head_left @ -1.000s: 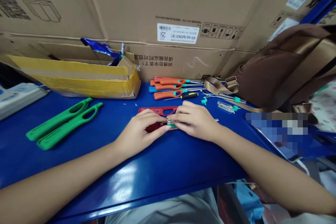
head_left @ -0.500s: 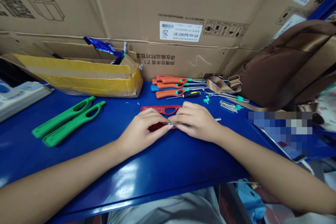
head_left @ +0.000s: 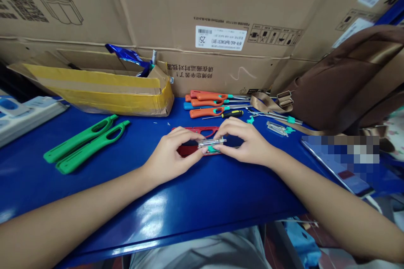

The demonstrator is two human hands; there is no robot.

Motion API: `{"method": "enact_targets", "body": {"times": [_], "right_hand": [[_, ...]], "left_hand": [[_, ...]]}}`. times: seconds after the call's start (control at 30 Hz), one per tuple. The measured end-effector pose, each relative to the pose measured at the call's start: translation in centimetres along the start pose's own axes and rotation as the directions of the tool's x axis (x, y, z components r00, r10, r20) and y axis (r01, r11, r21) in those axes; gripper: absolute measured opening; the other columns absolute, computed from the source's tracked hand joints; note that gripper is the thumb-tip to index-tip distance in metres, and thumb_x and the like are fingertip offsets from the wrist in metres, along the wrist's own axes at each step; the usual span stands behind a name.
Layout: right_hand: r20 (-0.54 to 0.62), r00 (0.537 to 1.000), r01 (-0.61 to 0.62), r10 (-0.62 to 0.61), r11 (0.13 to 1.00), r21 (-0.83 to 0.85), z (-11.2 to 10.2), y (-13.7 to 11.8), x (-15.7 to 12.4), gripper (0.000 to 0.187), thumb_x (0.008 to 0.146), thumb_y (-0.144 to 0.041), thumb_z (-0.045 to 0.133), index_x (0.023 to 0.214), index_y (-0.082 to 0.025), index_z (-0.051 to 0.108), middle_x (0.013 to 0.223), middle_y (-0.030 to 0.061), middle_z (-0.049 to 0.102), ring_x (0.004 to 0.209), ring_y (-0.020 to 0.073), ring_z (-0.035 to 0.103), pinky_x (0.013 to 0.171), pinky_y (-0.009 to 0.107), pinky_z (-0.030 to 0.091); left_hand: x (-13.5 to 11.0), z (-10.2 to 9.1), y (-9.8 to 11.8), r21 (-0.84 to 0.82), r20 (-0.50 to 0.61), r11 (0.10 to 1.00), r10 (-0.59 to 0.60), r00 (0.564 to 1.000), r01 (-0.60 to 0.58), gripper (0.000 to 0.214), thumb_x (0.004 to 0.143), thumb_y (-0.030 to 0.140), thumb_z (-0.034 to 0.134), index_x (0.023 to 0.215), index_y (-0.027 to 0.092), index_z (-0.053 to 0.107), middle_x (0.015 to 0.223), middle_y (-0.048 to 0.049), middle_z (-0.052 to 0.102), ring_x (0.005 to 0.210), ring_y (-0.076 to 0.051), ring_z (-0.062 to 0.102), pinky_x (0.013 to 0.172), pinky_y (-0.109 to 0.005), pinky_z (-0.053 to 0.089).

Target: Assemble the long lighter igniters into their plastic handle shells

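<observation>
My left hand (head_left: 172, 155) and my right hand (head_left: 244, 141) meet at the middle of the blue table (head_left: 132, 201). Between their fingertips they pinch a small clear plastic tube (head_left: 212, 142) with a teal piece under it. The tube is held just above a red plastic handle shell (head_left: 197, 131) that lies flat on the table. Both hands are closed in a pinch.
Two green handle shells (head_left: 86, 143) lie at the left. Assembled orange and blue lighters (head_left: 210, 103) and loose teal and metal parts (head_left: 279, 126) lie behind the hands. A yellow-taped carton (head_left: 97, 88), big cardboard boxes and a brown bag (head_left: 344, 80) ring the table.
The right hand has lifted its fingers, so the clear tube now shows between both hands, raised a little over the red shell. The view has shifted slightly.
</observation>
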State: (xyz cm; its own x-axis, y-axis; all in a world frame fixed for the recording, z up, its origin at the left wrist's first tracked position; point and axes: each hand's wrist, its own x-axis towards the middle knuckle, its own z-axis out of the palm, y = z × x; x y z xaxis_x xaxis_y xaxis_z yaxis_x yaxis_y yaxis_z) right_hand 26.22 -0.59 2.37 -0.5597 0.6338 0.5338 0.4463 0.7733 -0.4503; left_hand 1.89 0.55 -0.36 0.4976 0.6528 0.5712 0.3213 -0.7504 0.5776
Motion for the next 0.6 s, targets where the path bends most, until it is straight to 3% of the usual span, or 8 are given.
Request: {"method": "enact_targets", "body": {"times": [0.17, 0.3, 0.4, 0.6], "right_hand": [[0.050, 0.998, 0.025, -0.023, 0.999, -0.035, 0.86, -0.52, 0.06, 0.005, 0.092, -0.023, 0.070, 0.097, -0.020, 0.069, 0.091, 0.0050, 0.071, 0.086, 0.0187, 0.063, 0.081, 0.035, 0.051], [-0.037, 0.999, -0.029, 0.026, 0.997, -0.074, 1.02, -0.42, -0.09, 0.015, 0.091, -0.025, 0.072, 0.104, -0.021, 0.068, 0.094, 0.0054, 0.072, 0.087, 0.0195, 0.064, 0.082, 0.036, 0.052], [-0.104, 0.994, -0.041, 0.033, 0.996, -0.077, 0.78, -0.14, -0.15, 0.012, 0.091, -0.026, 0.074, 0.100, -0.020, 0.069, 0.086, 0.0039, 0.072, 0.082, 0.0185, 0.064, 0.079, 0.034, 0.052], [-0.068, 0.997, 0.013, -0.023, 0.991, -0.135, 0.25, 0.01, -0.13, 0.007, 0.094, -0.027, 0.071, 0.092, -0.021, 0.070, 0.086, 0.0042, 0.074, 0.082, 0.0188, 0.064, 0.078, 0.035, 0.049]], "left_hand": [[-0.01, 0.03, -0.04, -0.012, 0.084, 0.999, 0.041, 0.996, -0.040, 0.013, 0.092, 0.029, 0.073, 0.101, 0.021, 0.077, 0.096, -0.0032, 0.079, 0.092, -0.019, 0.069, 0.086, -0.032, 0.053], [0.01, 0.00, -0.19, -0.027, 0.018, 1.000, -0.013, 1.000, 0.013, 0.011, 0.092, 0.029, 0.073, 0.099, 0.020, 0.076, 0.093, -0.0032, 0.078, 0.086, -0.018, 0.069, 0.084, -0.032, 0.054], [0.12, -0.03, -0.15, -0.044, -0.017, 0.996, -0.074, 0.997, 0.074, 0.011, 0.092, 0.029, 0.071, 0.095, 0.019, 0.074, 0.091, -0.0031, 0.078, 0.081, -0.017, 0.070, 0.080, -0.031, 0.056], [0.09, -0.02, -0.27, -0.079, 0.013, 0.993, -0.087, 0.996, 0.087, 0.011, 0.092, 0.028, 0.069, 0.097, 0.019, 0.073, 0.096, -0.0045, 0.079, 0.088, -0.019, 0.072, 0.083, -0.031, 0.058]]}}
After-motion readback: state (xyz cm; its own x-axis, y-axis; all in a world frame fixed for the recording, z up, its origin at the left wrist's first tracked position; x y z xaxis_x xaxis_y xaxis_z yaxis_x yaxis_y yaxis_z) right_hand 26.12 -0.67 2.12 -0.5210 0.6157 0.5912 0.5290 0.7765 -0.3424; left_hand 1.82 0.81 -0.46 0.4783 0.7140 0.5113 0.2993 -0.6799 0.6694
